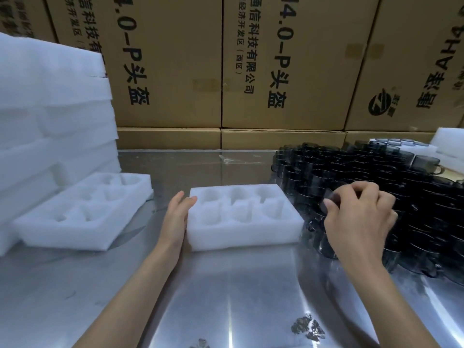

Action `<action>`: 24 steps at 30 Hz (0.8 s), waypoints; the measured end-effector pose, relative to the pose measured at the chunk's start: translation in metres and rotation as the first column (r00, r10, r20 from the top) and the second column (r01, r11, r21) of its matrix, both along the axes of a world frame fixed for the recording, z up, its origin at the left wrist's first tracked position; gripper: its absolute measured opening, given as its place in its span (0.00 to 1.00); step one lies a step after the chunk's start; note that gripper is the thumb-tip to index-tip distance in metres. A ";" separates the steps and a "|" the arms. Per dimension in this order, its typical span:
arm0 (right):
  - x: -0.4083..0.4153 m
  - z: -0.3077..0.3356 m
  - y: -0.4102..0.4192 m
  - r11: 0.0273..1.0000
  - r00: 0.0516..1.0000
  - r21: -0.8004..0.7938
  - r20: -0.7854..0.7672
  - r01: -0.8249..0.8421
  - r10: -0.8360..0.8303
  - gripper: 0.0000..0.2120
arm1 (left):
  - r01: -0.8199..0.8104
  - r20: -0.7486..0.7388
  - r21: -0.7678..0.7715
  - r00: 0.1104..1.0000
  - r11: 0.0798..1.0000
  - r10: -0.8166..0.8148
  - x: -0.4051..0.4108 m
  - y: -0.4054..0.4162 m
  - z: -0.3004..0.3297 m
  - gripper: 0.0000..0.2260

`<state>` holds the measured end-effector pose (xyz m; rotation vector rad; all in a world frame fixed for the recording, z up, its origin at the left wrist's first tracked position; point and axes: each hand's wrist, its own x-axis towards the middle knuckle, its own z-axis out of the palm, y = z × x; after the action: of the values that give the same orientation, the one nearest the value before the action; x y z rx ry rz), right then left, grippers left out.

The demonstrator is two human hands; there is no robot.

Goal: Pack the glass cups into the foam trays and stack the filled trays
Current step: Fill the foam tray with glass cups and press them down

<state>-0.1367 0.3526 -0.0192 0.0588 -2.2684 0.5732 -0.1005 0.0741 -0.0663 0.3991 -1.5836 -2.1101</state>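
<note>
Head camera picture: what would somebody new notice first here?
Probably the big crowd of dark glass cups packed together on the right of the shiny metal table, where the right hand pinches one cup. In the middle sits an empty white foam tray with six holes, the left hand resting against its side. Tall cardboard boxes fill the back.

The left hand [177, 214] is resting flat against the left side of an empty six-pocket foam tray [288, 226] on the steel table [226, 297]. The right hand [359, 217] is pinching a dark glass cup [331, 197] above the packed crowd of cups [376, 172]. Another empty tray [50, 229] is lying to the left beside a foam stack [50, 109].
</note>
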 end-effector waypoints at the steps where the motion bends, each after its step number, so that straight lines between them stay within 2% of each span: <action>1: 0.003 0.003 -0.002 0.997 0.996 -0.026 -0.060 -0.072 0.071 0.04 | -0.021 -0.001 -0.043 1.000 0.999 0.021 0.002 0.002 0.002 0.35; 4: 0.006 0.019 -0.017 0.913 0.913 -0.099 -0.141 -0.397 0.382 0.02 | -0.169 -0.100 -0.295 0.984 0.940 0.146 0.007 0.009 0.014 0.21; 6: 0.003 0.031 -0.032 0.760 0.776 -0.156 -0.127 -0.631 0.618 0.03 | -0.232 -0.209 -0.429 0.966 0.873 0.154 0.012 0.016 0.026 0.17; 8: -0.001 0.040 -0.049 0.610 0.630 -0.195 -0.059 -0.768 0.775 0.05 | -0.188 -0.269 -0.486 0.961 0.853 0.059 0.017 0.023 0.038 0.18; 10: -0.006 0.045 -0.064 0.502 0.503 -0.180 0.046 -0.846 0.863 0.07 | -0.086 -0.258 -0.513 0.964 0.854 -0.058 0.020 0.028 0.049 0.22; 14: -0.016 0.051 -0.090 0.360 0.312 -0.215 0.227 -0.908 0.923 0.07 | 0.163 -0.182 -0.436 0.947 0.885 -0.264 0.010 0.021 0.060 0.34; 17: -0.022 0.050 -0.106 0.325 0.252 -0.342 0.241 -0.882 0.937 0.08 | 0.210 -0.162 -0.458 0.936 0.864 -0.313 0.000 0.011 0.063 0.32; 20: -0.023 0.042 -0.120 0.256 0.204 -0.592 0.155 -0.764 0.967 0.13 | 0.021 -0.178 -0.434 0.978 0.901 -0.109 -0.009 0.009 0.059 0.41; 22: -0.019 0.035 -0.134 0.290 0.265 -0.664 0.141 -0.689 0.954 0.22 | -0.187 -0.234 -0.537 0.970 0.822 0.067 -0.012 0.016 0.054 0.44; 24: -0.016 0.028 -0.148 0.377 0.377 -0.646 0.146 -0.663 0.914 0.25 | -0.354 -0.333 -0.642 0.928 0.681 0.168 -0.013 0.024 0.047 0.44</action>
<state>-0.1532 0.2044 0.0087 0.9846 -2.3434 1.9189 -0.1135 0.0983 -0.0191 0.0789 -1.8814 -1.1562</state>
